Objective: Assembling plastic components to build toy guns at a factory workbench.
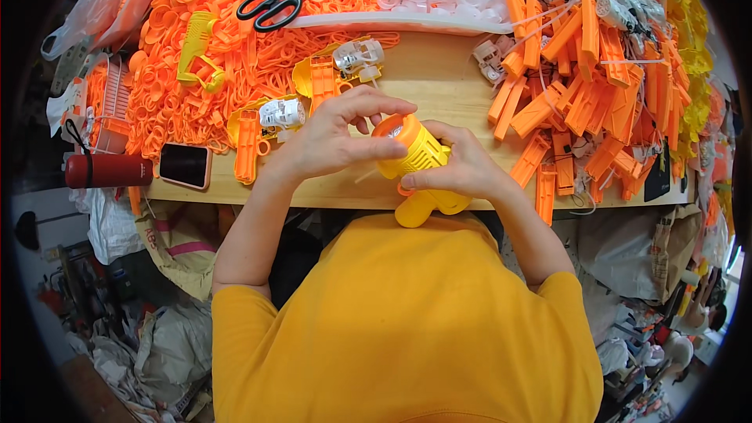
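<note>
A yellow toy bubble gun (427, 155) is held between my hands above the table's front edge, its handle pointing down toward my shirt. My right hand (473, 166) is closed around its slotted body. At its front end, an orange ring (390, 127) is gripped between the thumb and fingers of my left hand (335, 137). Left of my hands lie partly assembled pieces: a white motor unit (282, 113) and another white unit (358, 56), each in a yellow shell beside orange parts.
Loose orange parts (168, 94) are heaped at the left, with a yellow shell half (196, 51) and black-handled scissors (276, 9) on top. A phone (185, 166) and red bottle (108, 171) lie near the left edge. Orange battery boxes (580, 102) with wires are piled at right.
</note>
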`<state>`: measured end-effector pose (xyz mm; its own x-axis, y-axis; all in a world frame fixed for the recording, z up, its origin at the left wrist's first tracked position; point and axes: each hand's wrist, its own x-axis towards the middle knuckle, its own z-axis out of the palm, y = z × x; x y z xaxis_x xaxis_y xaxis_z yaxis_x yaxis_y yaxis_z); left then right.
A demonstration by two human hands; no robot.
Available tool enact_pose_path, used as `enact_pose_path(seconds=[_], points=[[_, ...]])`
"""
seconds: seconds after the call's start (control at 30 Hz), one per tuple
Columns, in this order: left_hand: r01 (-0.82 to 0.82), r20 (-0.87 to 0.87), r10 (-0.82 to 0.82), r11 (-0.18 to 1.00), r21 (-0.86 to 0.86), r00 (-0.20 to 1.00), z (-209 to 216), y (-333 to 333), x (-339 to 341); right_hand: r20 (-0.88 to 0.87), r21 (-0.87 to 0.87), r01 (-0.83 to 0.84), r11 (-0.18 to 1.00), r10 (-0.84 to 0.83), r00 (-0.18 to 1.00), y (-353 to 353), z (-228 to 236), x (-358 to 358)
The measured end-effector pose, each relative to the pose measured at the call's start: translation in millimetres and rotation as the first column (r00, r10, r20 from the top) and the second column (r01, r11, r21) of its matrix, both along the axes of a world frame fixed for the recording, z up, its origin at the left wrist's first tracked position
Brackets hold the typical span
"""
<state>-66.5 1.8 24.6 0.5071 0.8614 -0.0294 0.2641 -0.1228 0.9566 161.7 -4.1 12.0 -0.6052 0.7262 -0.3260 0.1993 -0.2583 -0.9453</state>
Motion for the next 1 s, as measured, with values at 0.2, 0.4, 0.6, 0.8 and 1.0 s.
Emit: enact_pose_path(seconds=[0.2,0.4,0.6,0.8,1.0], points=[[-0.008,0.1,0.023,0.99,-0.143,0.995,0.6,1.0,2.4,-0.019,0.134,-0.004,0.991,0.007,1.0,-1.3,-10.2,-0.4],[0.163,0.359,-0.115,0.981,-0.106,0.926,-14.6,4.0,-2.8,-0.083,-0.054,-0.002,0.999,-0.002,0.997,-3.0,-5.6,-1.1],[0.074,0.403,0.064,0.945,-0.318,0.913,-34.1,-3.2,16.0,-0.046,-0.044,0.004,0.999,-0.006,0.999,-6.8,-5.9,-8.5],[-0.035,0.329,0.161,0.933,-0.358,0.931,-37.4,-7.9,36.1,-0.007,-0.045,-0.017,0.999,0.016,1.0,-7.1,-7.2,-10.8],[0.122,0.446,-0.032,0.977,-0.176,0.895,-42.4,-17.5,31.8,0.048,0.126,-0.135,0.983,0.13,0.99,-7.6,-15.4,-7.9]])
